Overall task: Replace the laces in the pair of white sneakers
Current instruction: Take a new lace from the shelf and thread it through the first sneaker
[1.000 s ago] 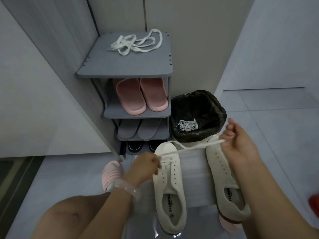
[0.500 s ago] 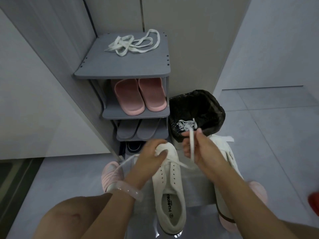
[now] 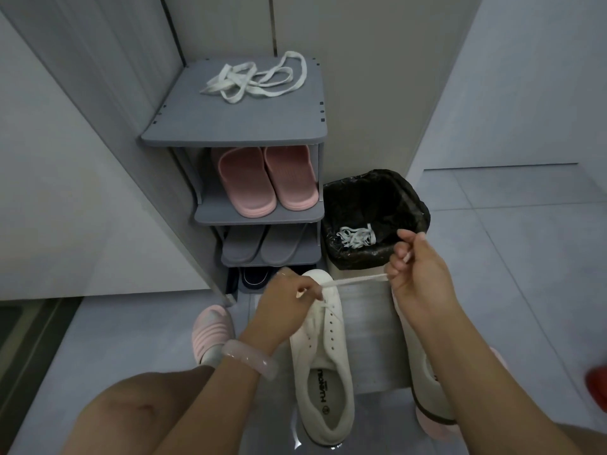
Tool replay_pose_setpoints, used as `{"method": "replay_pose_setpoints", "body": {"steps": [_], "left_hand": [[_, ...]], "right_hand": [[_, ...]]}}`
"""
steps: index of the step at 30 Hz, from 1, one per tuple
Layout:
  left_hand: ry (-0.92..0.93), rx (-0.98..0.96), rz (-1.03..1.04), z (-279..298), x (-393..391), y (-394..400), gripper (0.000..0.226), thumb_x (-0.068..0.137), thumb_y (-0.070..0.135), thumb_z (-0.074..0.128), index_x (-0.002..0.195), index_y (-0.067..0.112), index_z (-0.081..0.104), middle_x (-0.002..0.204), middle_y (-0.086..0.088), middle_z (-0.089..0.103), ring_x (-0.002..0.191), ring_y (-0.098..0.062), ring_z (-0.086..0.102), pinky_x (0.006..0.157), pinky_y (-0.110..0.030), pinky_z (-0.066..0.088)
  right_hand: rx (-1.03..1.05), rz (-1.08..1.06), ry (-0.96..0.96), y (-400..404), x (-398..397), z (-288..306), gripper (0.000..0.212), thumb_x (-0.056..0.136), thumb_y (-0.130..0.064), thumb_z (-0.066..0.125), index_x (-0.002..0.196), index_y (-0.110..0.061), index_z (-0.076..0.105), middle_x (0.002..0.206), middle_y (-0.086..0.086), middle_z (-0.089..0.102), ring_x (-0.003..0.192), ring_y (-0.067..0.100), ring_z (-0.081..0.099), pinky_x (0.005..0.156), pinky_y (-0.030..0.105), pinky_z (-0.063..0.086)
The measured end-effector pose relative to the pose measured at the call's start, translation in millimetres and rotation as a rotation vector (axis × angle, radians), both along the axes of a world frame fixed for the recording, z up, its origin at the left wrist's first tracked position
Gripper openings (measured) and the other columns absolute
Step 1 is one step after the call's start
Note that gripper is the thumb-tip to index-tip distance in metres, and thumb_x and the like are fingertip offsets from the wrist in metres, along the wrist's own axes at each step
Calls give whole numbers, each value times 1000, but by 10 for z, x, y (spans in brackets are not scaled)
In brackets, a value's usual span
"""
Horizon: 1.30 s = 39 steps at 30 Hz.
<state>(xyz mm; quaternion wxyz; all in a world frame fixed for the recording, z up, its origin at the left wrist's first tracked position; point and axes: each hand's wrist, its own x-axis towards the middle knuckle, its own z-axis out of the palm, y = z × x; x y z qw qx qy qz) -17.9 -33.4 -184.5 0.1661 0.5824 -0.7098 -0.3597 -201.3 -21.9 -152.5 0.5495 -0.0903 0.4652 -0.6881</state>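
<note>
1. White lace runs taut from the toe of the left sneaker to the right hand, whose fingers curl tight around it
2. Left hand pinches the lace at the eyelets
3. Second sneaker lies beside, under the right arm
4. Spare laces rest on the shoe rack top; old laces sit in the bin
</note>
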Motion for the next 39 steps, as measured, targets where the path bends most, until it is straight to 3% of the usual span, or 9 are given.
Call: {"method": "replay_pose_setpoints", "body": {"steps": [6, 9, 12, 18, 22, 27, 31, 35, 39], "left_hand": [[96, -34, 222, 44, -24, 15, 19, 93, 21, 51, 93, 13, 68, 62, 12, 57, 57, -2, 52, 54, -11, 35], [300, 10, 132, 91, -55, 54, 41, 94, 19, 49, 134, 29, 43, 125, -6, 58, 99, -7, 60, 83, -26, 47], [229, -68, -25, 113, -60, 55, 72, 94, 20, 51, 144, 42, 5, 153, -2, 27, 97, 0, 58, 91, -34, 42], [29, -1, 76, -124, -39, 34, 16, 91, 17, 51, 101, 23, 62, 64, 15, 60, 62, -1, 55, 65, -21, 44], [-58, 102, -62, -221, -51, 92, 16, 90, 17, 50, 89, 17, 66, 77, 6, 62, 78, -15, 61, 75, -26, 46], [-164, 125, -108, -295, -46, 153, 25, 92, 17, 47, 103, 14, 69, 102, -1, 67, 97, -17, 60, 84, -27, 46], [-141, 137, -116, -317, -89, 202, 29, 90, 10, 45, 107, 13, 69, 108, -4, 67, 101, -19, 60, 87, -30, 47], [-74, 160, -77, -354, -110, 204, 30, 90, 8, 47, 106, 18, 70, 101, -2, 69, 90, -13, 59, 74, -23, 44], [-10, 165, -1, -377, -129, 209, 29, 88, 6, 50, 105, 18, 70, 99, -5, 70, 79, -7, 53, 69, -17, 39]], "right_hand": [[70, 136, 313, 38, 109, -72, 35, 103, -28, 27, 95, -13, 57, 50, -5, 33, 38, 3, 24, 37, 15, 22], [90, 130, 158, 13, 169, -53, 21, 100, -18, 30, 101, -16, 51, 55, -3, 41, 42, 5, 28, 43, 17, 24], [38, 119, 192, -9, 121, 35, 30, 88, 3, 30, 97, -15, 52, 65, 2, 52, 49, 7, 33, 51, 20, 27], [32, 325, 742, 61, 87, -137, 33, 95, 4, 31, 110, -18, 50, 103, 6, 65, 59, 2, 50, 59, 13, 42], [122, 619, 892, 130, 170, -466, 36, 98, -2, 33, 133, -11, 33, 105, 8, 62, 57, 5, 62, 59, 15, 51], [263, 761, 1065, 237, 209, -633, 12, 96, -8, 42, 85, -10, 45, 68, 6, 65, 44, 5, 56, 48, 17, 47], [268, 878, 1453, 237, 188, -732, 21, 95, -17, 47, 91, -6, 64, 90, 13, 70, 76, 16, 59, 69, 24, 41], [250, 972, 1368, 232, 217, -765, 33, 97, -10, 38, 126, -11, 52, 108, 9, 62, 100, 21, 57, 73, 14, 34], [274, 951, 1372, 245, 226, -812, 9, 94, -10, 38, 98, -17, 42, 84, 1, 60, 81, 19, 55, 65, 22, 37]]}}
